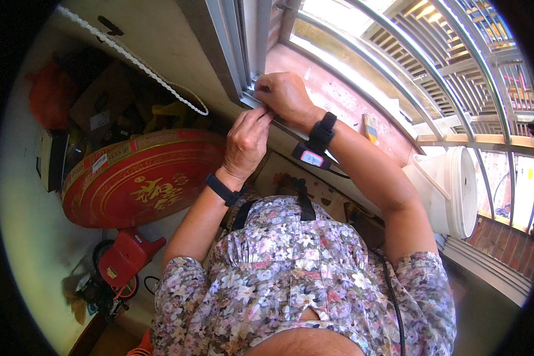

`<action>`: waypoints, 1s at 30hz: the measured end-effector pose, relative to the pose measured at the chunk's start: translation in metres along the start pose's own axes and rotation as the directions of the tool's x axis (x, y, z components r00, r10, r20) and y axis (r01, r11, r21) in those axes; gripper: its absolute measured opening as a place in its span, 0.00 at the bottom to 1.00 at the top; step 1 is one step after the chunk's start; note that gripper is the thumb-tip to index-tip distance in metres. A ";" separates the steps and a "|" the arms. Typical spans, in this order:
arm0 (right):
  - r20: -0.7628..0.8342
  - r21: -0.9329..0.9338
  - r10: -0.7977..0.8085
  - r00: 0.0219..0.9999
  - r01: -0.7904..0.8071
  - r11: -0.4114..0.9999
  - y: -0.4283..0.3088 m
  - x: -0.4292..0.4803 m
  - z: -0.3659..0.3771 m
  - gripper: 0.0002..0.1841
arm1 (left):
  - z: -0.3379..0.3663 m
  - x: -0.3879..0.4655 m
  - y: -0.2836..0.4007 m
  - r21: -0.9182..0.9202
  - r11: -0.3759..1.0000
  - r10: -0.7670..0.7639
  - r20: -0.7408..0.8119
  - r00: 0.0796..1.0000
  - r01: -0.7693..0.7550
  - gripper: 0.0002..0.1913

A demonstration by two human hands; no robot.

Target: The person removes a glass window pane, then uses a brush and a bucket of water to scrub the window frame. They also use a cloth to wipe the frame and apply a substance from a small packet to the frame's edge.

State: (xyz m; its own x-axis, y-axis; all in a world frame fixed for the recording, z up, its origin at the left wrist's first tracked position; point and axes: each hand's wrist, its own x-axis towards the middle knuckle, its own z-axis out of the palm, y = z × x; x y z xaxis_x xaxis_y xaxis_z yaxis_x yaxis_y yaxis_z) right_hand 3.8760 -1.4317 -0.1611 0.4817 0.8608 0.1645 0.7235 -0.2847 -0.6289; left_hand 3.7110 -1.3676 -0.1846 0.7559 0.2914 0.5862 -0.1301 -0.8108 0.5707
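Note:
Both of my hands are at the lower corner of a metal sliding-window frame (233, 58). My right hand (289, 95) is curled over the bottom window track (250, 99), its fingertips bent down and hidden behind its own back. Just below it, my left hand (247, 140) reaches up with its fingers close together, their tips at the track's inner edge and near the right hand. Whether either hand pinches something small cannot be seen. Black straps circle both wrists, and a small device with a pink-rimmed screen (312, 158) hangs by the right one.
On the pinkish sill (278, 60) lies a paintbrush (370, 129). A white plastic bucket (440, 191) lies tilted by the metal window bars (427, 71). To the left are a round red board (151, 187) with gold decoration, a cardboard box (100, 100), a hanging white cord (160, 80) and a red plastic seat (124, 256).

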 end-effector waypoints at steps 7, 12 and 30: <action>-0.031 -0.156 0.034 0.999 -0.039 0.987 -0.006 0.009 0.013 0.07 | -0.002 0.000 -0.004 -0.013 1.000 0.004 0.029 1.000 -0.003 0.17; -0.006 -0.106 -0.002 1.000 0.001 0.994 -0.007 0.004 0.006 0.08 | -0.004 0.002 -0.004 -0.031 0.999 0.013 0.019 1.000 -0.013 0.17; -0.163 -0.079 0.017 0.987 -0.031 0.996 -0.009 -0.001 0.012 0.05 | -0.003 0.001 -0.004 -0.033 0.999 0.021 0.022 1.000 -0.020 0.17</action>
State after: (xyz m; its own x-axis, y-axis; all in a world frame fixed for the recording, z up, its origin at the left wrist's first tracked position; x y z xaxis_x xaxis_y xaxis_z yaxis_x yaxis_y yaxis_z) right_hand 3.8630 -1.4251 -0.1643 0.5682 0.7756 0.2750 0.7451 -0.3432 -0.5719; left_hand 3.7108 -1.3623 -0.1846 0.7671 0.2632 0.5850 -0.1660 -0.7995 0.5773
